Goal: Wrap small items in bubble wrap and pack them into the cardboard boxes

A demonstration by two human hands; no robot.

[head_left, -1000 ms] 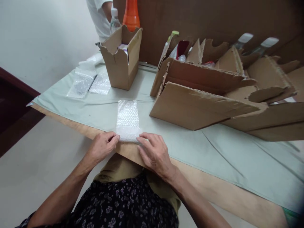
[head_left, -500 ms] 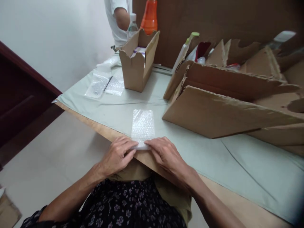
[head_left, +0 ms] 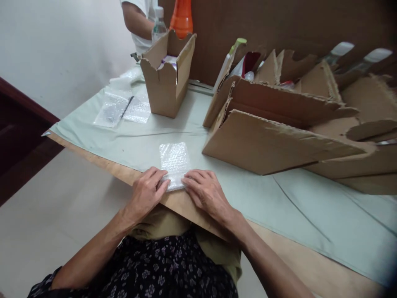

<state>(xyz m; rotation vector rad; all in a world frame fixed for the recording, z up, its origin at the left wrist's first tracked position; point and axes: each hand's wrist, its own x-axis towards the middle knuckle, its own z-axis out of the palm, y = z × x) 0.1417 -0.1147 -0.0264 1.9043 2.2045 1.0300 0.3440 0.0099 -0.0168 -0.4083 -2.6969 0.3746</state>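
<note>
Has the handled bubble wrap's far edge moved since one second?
Yes, toward the camera: the bubble wrap reached the tablecloth crease then; now its far edge lies short.

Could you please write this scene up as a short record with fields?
Left grip: touching the bubble-wrap piece at its near left corner
Right grip: touching its near right corner
Bubble-wrap piece: flat on pale green cloth, near the front edge
Far left: more bubble-wrap pieces
Beyond the hands: narrow cardboard box, upright
Right: larger cardboard holder with compartments
Background: another person's arm, clear bottle, orange bottle

Head-worn view, forward and down
</note>
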